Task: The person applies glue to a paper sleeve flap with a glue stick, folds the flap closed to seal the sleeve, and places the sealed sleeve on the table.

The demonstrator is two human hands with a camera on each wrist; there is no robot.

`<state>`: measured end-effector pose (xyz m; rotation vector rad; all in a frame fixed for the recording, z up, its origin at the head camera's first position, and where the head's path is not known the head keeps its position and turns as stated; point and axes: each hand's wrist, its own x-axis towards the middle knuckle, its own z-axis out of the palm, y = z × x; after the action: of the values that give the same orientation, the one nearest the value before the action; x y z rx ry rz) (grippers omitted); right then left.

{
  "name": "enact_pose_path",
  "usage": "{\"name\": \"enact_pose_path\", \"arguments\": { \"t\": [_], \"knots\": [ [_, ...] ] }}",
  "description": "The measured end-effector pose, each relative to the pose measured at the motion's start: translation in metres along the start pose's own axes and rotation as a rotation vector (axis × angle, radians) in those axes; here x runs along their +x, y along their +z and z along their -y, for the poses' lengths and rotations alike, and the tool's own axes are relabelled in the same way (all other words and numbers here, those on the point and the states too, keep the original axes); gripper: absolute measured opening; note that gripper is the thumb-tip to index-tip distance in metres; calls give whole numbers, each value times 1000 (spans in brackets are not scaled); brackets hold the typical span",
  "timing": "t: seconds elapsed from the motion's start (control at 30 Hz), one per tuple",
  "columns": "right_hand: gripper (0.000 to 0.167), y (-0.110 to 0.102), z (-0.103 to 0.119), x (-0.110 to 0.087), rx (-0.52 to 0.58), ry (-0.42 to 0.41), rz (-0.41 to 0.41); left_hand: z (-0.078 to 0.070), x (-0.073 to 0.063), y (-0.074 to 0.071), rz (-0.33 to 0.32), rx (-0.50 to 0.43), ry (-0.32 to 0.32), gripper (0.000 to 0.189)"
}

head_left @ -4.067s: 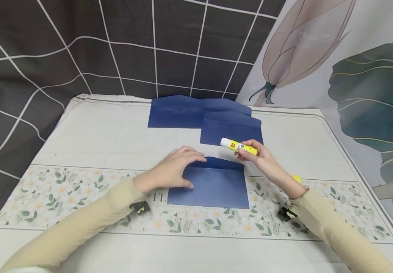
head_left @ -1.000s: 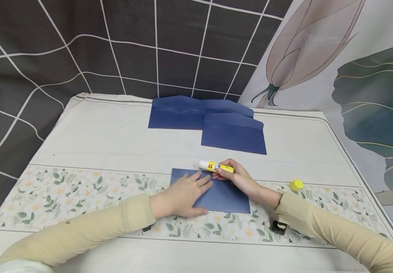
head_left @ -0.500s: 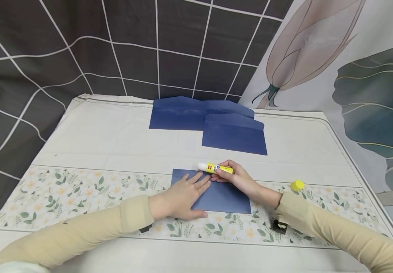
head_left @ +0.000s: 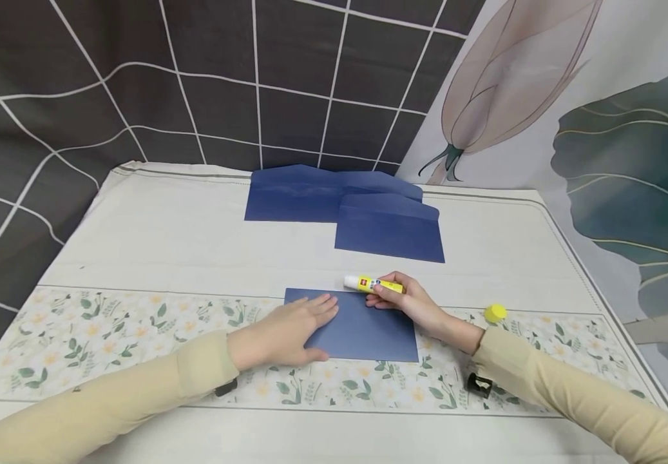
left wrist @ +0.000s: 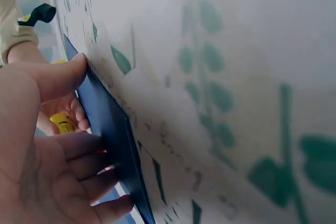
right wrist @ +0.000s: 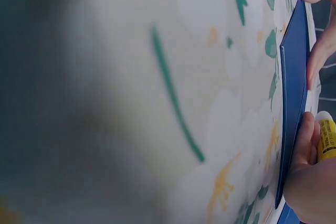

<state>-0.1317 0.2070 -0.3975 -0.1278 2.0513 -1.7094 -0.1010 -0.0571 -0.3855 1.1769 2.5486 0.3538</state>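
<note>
A blue envelope (head_left: 371, 335) lies on the floral band of the tablecloth, its flap folded down so that it looks like a plain rectangle. My left hand (head_left: 293, 328) rests over its left part, fingers extended and thumb near the lower edge. In the left wrist view those fingers meet the envelope (left wrist: 118, 135). My right hand (head_left: 411, 303) grips a yellow glue stick (head_left: 362, 283) with a white end pointing left, just above the envelope's top edge. Its lower fingers touch the envelope's upper right part. The glue stick (right wrist: 328, 137) shows partly in the right wrist view.
The yellow cap (head_left: 495, 313) sits on the cloth beyond my right wrist. Several more blue envelopes with raised flaps lie at the back, one (head_left: 388, 229) overlapping the others (head_left: 293, 200). A dark grid curtain (head_left: 206, 84) hangs behind the table.
The envelope's flap, raised at first, is now folded down. My left hand has slid left across the envelope within the last half second. My right hand keeps the glue stick near the top edge.
</note>
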Motion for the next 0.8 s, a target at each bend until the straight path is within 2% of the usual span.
{"name": "enact_pose_path", "arguments": {
  "t": [0.17, 0.23, 0.5, 0.8],
  "knots": [
    [35, -1, -1, 0, 33, 2, 4, 2, -9, 4, -85, 4, -49, 82],
    [35, -2, 0, -1, 41, 2, 8, 4, -13, 6, -100, -2, -64, 82],
    [36, 0, -2, -1, 46, 7, 10, 11, -23, 4, -107, -19, -43, 78],
    [36, -1, -2, 0, 39, 8, 0, 10, -31, 2, -133, 8, -127, 81]
  ]
}}
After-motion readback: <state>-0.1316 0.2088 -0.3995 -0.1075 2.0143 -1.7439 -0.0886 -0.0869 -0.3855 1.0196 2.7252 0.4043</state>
